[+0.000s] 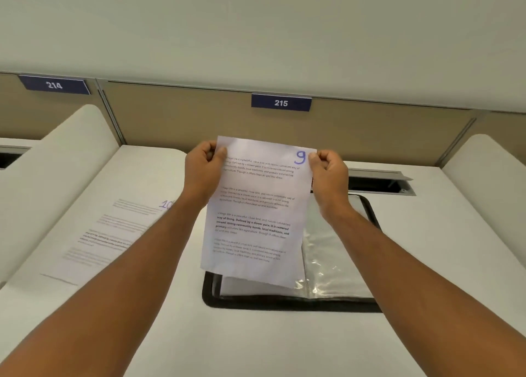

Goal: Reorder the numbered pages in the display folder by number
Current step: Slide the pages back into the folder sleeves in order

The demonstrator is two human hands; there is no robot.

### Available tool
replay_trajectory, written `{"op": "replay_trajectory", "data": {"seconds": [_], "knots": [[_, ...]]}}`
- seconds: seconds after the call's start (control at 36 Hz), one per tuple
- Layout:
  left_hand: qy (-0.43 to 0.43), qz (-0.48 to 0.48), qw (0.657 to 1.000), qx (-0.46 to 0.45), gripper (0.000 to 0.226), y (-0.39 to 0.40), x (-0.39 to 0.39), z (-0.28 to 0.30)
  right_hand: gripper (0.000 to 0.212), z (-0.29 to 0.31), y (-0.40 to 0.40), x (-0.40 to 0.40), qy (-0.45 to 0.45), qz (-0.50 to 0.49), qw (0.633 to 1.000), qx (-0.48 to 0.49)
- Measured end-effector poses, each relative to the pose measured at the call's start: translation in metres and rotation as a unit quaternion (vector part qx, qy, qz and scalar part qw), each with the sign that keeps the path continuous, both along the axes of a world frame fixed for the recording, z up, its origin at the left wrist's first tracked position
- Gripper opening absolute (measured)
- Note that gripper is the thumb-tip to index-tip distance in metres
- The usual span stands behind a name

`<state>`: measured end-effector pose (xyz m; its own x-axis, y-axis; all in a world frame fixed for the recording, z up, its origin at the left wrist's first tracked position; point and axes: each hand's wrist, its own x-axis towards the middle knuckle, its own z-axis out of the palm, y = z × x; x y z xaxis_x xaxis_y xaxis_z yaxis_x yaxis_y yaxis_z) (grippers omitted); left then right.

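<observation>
Two bare forearms reaching forward, left hand (203, 163) and right hand (328, 171) each pinching a top corner of white printed page (256, 211) marked 9 in blue ink. Held upright above black-edged display folder (287, 305) with clear plastic sleeves, lying open on white desk (256, 348). Second white printed sheet (113, 234) marked 10, flat on desk to the left. Navy label 215 (281, 102) on beige partition behind; label 214 (54, 85) further left.

Desk (284, 342) bare near edge; open folder (336, 262) centre, loose page (113, 234) left, partition (370, 131) behind.
</observation>
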<state>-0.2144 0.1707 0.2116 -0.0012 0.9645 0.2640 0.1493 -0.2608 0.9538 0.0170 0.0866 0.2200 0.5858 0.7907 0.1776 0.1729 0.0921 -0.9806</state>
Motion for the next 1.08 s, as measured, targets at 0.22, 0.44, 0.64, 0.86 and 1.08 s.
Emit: {"op": "replay_trajectory", "data": {"seconds": [0.22,0.44,0.64,0.86,1.08], "knots": [[-0.014,0.003,0.997,-0.082,0.014,-0.060,0.064,-0.050,0.010,-0.038,-0.060,0.058,0.055,0.007,0.994,-0.096],[-0.026,-0.021,0.983,-0.183,0.013,-0.117,0.111,-0.098,0.010,-0.084,-0.122,0.110,0.061,0.041,0.971,-0.227],[0.090,-0.116,0.966,-0.213,0.033,-0.145,0.132,-0.139,0.014,-0.117,-0.176,0.151,0.055,0.038,0.957,-0.283],[0.320,-0.218,0.914,-0.123,0.032,-0.163,0.167,-0.171,0.017,-0.141,-0.222,0.193,0.048,0.062,0.936,-0.342],[0.398,-0.310,0.862,-0.036,0.009,-0.169,0.198,-0.189,0.021,-0.151,-0.246,0.202,0.036,0.073,0.935,-0.345]]}}
